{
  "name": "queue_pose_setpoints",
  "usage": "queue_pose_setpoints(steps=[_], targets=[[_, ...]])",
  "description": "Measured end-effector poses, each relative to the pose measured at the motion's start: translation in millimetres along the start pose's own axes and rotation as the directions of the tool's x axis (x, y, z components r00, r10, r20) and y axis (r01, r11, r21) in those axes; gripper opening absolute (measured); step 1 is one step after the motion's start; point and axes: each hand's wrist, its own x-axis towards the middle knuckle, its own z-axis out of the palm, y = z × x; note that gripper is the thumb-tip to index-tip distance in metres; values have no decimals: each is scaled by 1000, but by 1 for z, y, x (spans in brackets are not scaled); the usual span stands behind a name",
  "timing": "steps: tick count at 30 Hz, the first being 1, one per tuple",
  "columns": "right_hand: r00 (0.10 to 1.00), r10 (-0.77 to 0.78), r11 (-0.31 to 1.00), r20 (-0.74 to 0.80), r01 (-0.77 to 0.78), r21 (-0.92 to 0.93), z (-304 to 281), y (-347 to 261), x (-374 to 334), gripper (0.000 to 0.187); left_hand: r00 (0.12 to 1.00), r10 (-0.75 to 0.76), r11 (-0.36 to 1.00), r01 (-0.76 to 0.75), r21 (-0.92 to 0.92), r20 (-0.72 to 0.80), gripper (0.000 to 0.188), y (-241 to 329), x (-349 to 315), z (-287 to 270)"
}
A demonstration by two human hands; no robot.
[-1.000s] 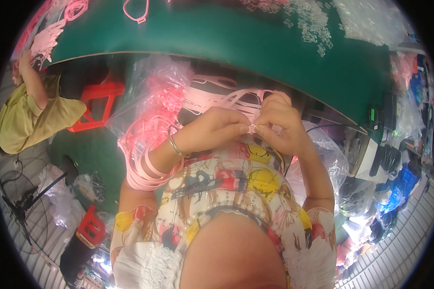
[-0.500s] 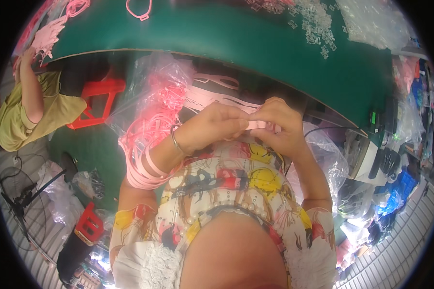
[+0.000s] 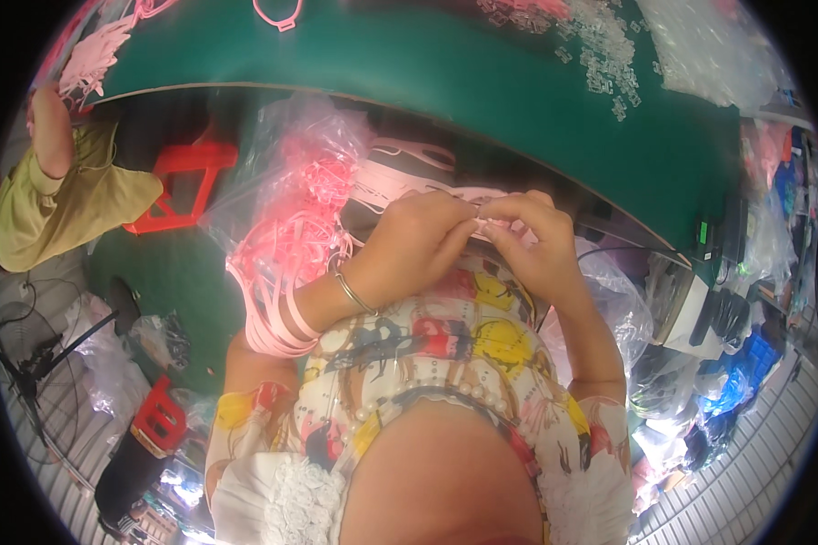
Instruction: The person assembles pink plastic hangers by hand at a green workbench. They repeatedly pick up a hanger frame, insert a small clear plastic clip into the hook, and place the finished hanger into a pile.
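Note:
My left hand (image 3: 427,234) and my right hand (image 3: 538,241) meet in front of my chest, fingertips pinched together on a pink strap (image 3: 482,225). Most of that strap is hidden by the fingers. Several loops of thin pink straps (image 3: 262,313) hang around my left forearm, beyond a metal bangle at the wrist. Just left of my hands lies a tangle of pink straps (image 3: 295,227) spilling from a clear plastic bag (image 3: 286,127). Flat pink straps (image 3: 395,186) stretch from there towards my fingers.
Ahead curves a green table (image 3: 409,54) bearing small clear buckles (image 3: 609,64), a pink strap loop (image 3: 286,24) and a plastic bag (image 3: 700,50). At left, a person in a yellow-green top (image 3: 54,204) sits near pink straps. A red stool (image 3: 195,173) stands between us.
Both hands keep their pinch at the strap, with the left knuckles turned more over it and less strap showing. The person at left has moved an arm slightly.

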Motion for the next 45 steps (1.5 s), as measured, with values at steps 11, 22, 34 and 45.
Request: queue_pose_setpoints(steps=[11,22,34,45], targets=[[997,-63,994,-32,60,-90,10,4,1,13,974,-226,938,219,-267,6,14,-7,-7,6],[961,-274,940,-29,262,-218,11,-6,3,14,696,-431,143,681,-718,574,15,-13,-8,-6],[940,-175,982,293,144,122,-20,-5,16,19,713,-289,184,697,-694,639,12,-16,-6,-10],[786,113,643,607,-524,559,-18,5,33,13,980,170,985,-168,32,-107,15,-6,-9,-5]])
